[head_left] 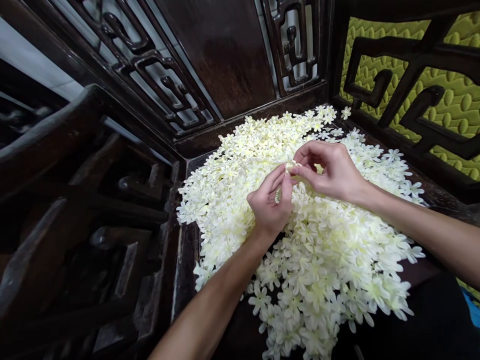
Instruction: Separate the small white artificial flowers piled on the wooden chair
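A small white flower [291, 166] is pinched between the fingertips of both hands, partly hidden by them. My left hand [273, 199] has its thumb and fingers closed on the flower's lower left side. From the right, my right hand [330, 167] pinches the same flower between thumb and forefinger. Beneath and around both hands spreads a large heap of loose white and pale yellow flowers [221, 200], five-petalled where single ones show. Whether a thread or stem runs through the held flower I cannot tell.
The heap lies on a dark wooden seat [187, 245] and spills towards me over dark cloth. Carved dark wood armrest [123, 240] stands at the left, and a panelled backrest [228, 55] behind. Yellow-green padded fabric [397, 75] shows through the lattice at the right.
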Tool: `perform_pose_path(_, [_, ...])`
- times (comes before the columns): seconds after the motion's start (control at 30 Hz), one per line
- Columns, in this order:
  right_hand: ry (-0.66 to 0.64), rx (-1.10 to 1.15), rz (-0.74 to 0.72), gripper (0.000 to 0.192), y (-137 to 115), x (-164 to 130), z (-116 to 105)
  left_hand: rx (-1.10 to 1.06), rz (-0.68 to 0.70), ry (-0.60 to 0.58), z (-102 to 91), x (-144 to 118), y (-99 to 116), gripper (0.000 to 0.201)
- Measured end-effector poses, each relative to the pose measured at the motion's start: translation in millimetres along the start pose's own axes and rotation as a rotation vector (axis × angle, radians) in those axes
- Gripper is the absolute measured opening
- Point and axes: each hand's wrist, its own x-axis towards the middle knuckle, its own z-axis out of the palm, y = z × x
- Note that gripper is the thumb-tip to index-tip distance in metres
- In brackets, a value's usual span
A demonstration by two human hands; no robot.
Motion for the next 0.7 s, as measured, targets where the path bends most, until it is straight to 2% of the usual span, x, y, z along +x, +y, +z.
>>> perform_pose_path(0.1, [-0.079,0.08,-0.049,0.011,2.8,3.6,-5.7,-0.032,0.007,-0.008,-0.1,-1.3,-0.9,0.029])
perform_pose_path(0.17, [-0.139,0.216,-0.059,0.015,4.3,7.2,-11.3,-0.079,0.016,-0.01,1.7,-0.9,-0.8,0.028])
perform_pose_path(0.27, [-0.155,0.384,-0.026,0.019,4.9,11.4,-18.2,-0.153,0.042,0.018,5.6,2.0,-1.0,0.024])
perform_pose_path(0.43, [-0.263,0.371,0.041,0.021,2.3,12.4,-23.2,-0.148,0.069,0.04,6.6,7.9,-6.1,0.024])
perform_pose_path(0.53, [-0.264,0.389,0.054,0.024,1.7,12.1,-23.7,-0.084,0.055,0.017,4.8,8.7,-9.5,0.029])
perform_pose_path(0.7, [-0.23,0.407,0.071,0.018,1.1,13.7,-24.9,-0.106,0.122,-0.024,3.7,10.0,-8.3,0.019])
